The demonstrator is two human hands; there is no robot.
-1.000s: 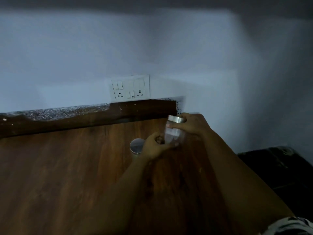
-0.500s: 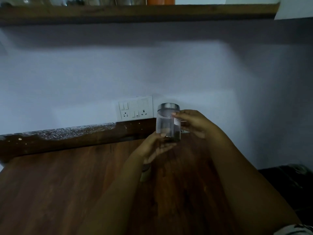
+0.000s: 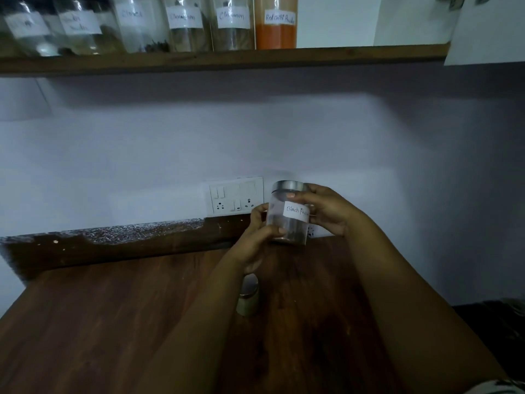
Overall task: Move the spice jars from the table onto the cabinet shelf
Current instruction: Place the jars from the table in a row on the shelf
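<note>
Closest to the camera is a dark brown wooden table (image 3: 85, 336). Two bare arms reach out over it. A small jar (image 3: 247, 297) with a shiny lid stands on the table under the left arm. The arm hides part of it, so what is inside cannot be seen.

A bit farther out, both hands hold one clear jar (image 3: 289, 214) up in the air, above the back of the table. It is upright. It has a silver lid and a white label that starts with "Black Pe". A little dark stuff sits at the bottom of it. The left hand (image 3: 255, 236) is curled around the low left side of the jar. The right hand (image 3: 326, 210) is curled around the right side, with its thumb lying on the front just above the label.

Behind the jar is a white wall with a white switch and plug plate (image 3: 235, 196).

High up and farthest away is a wooden shelf (image 3: 355, 54). A row of labelled jars (image 3: 181, 24) stands on it. The jar at the right end of the row is full of orange-red powder (image 3: 275, 22). To the right of that jar is bare shelf.
</note>
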